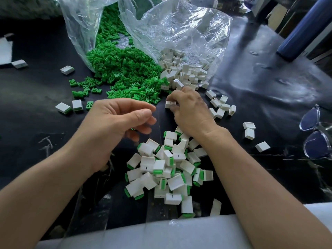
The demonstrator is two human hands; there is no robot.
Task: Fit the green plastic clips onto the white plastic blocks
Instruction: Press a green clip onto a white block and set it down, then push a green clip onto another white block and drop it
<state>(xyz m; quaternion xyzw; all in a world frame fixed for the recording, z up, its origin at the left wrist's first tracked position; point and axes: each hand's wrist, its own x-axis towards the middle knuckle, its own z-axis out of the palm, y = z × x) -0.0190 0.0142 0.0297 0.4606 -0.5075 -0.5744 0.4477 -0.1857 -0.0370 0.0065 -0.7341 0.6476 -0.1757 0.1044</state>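
1. Beyond the finished pile (167, 175) and to its left, the green clips (124, 69) spill from a clear bag (79, 33) onto the counter (260, 78). They look tiny, light and stiff, with thin prongs. I judge one is best pinched by its flat back, keeping the prongs free.
2. My left hand (116, 126) hovers just left of the pile's far edge, fingers loosely curled and thumb near the forefinger. A speck of green shows under the fingers, but I cannot tell whether I am holding a clip.
3. The finished pile lies nearest me: white blocks with green ends, heaped loosely.
4. My right hand (190, 108) is just beyond the pile, fingertips pinching one white block (169, 104) by its sides. It looks hard, smooth and light, so it may slip. I would keep the hold on the long sides and leave the end that takes the clip free.
5. Beyond the pile and slightly right, the bare white blocks (183, 71) heap at the mouth of a second bag (188, 33). More lie scattered to the pile's right.
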